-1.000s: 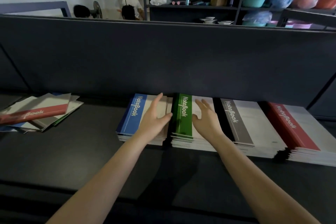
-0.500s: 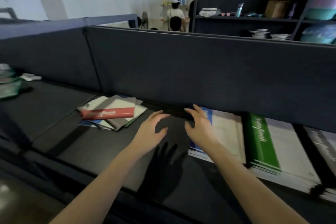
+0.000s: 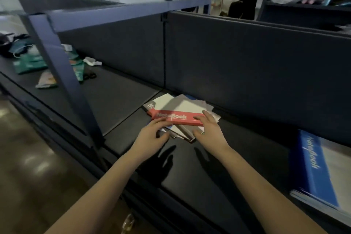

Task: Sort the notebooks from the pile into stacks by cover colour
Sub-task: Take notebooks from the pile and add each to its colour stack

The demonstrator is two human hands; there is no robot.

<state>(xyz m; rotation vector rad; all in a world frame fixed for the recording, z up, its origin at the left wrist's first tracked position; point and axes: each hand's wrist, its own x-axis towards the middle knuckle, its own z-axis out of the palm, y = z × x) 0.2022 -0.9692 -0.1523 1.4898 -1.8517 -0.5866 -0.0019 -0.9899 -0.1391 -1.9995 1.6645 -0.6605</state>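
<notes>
1. Both hands had travelled left since half a second earlier, off the sorted row and onto the loose pile. Head view swung left with them, and the green stack dropped out of sight.
2. Dark matt desk surface [image 3: 209, 186]: open run lay between pile and sorted row, good for carrying rightward. Its near edge dropped to the floor under the forearms.
3. Dark grey fabric partition panel [image 3: 256, 66]: stood right behind the pile's far side. No room to push away, so a lift was judged best up and toward the body.
4. Blue-grey metal frame post [image 3: 62, 74]: slanted down left of the pile. Leftward room was tight.
5. Stack of blue-spined notebooks [image 3: 313, 169]: at the view's right edge, well apart from the pile.
6. Loose pile of mixed white-and-grey notebooks [image 3: 163, 100]: fanned, corners askew, close to the panel.
7. Red-banded white notebook [image 3: 176, 118]: topmost, band along the near side. Judged next to go. Peel only this copy and steady those beneath.
8. Right hand [image 3: 210, 131]: fingers lay fairly straight on the band's right end, thumb splayed by the pile's near corner. No closed grip.
9. Left hand [image 3: 152, 138]: fingers curved over the band's left end, thumb toward the pile's near edge. Could not tell whether a pinch had closed.
</notes>
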